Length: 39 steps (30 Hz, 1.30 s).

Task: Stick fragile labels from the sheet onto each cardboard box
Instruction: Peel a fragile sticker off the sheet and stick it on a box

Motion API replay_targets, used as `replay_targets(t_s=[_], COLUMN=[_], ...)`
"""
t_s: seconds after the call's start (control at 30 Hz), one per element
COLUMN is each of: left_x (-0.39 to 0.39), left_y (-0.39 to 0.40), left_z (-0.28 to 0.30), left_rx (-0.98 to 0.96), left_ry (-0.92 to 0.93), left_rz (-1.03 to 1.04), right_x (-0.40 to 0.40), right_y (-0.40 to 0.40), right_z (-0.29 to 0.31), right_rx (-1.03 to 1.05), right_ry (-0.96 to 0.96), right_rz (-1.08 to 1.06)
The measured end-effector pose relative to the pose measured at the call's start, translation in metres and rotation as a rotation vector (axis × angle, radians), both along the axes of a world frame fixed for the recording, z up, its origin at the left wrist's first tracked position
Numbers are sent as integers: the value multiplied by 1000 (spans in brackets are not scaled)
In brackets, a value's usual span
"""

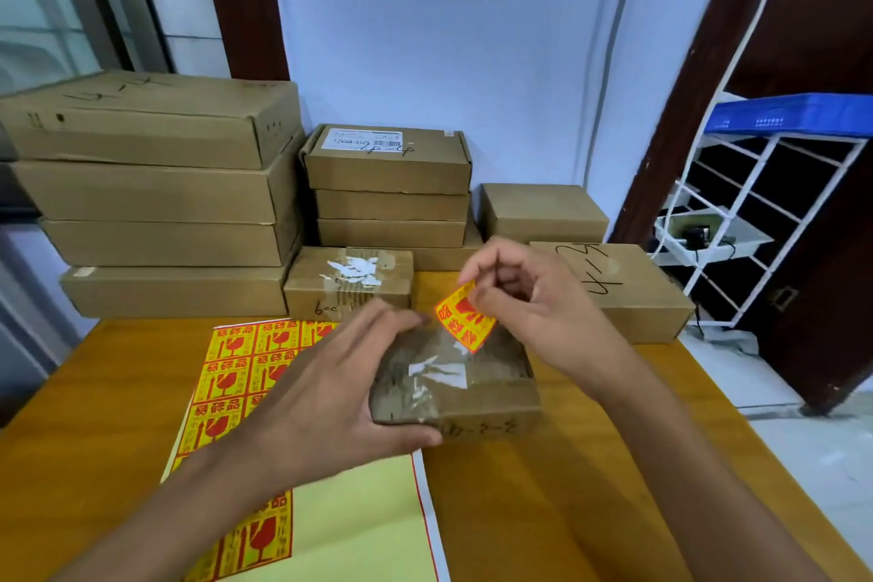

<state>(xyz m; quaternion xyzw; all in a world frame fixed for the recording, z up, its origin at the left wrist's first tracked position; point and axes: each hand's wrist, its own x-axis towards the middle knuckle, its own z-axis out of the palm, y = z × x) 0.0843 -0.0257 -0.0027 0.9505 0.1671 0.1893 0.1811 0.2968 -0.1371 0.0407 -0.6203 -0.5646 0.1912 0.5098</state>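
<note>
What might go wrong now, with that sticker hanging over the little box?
1. The yellow-and-red fragile label, pinched by the right hand, hangs curled and tilted; it may land crooked or fold on itself.
2. The small brown cardboard box bears glossy tape and torn white scraps, so sticking may be poor.
3. The left hand grips only one end; the box may shift when pressed.

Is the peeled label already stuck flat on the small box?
No, the right hand pinches the label tilted above the small box, only its lower edge near the top.
</note>
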Motion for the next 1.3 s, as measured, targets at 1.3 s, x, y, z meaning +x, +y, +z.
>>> replay_targets(t_s=[1.3], left_x=[-12], left_y=[25], left_z=[-38], left_rx=[252], left_ry=[-214], left_rz=[69], right_x=[-53], right_y=[-4], right_z=[-60], right_rx=[-65], right_ry=[-107], right_rz=[-287])
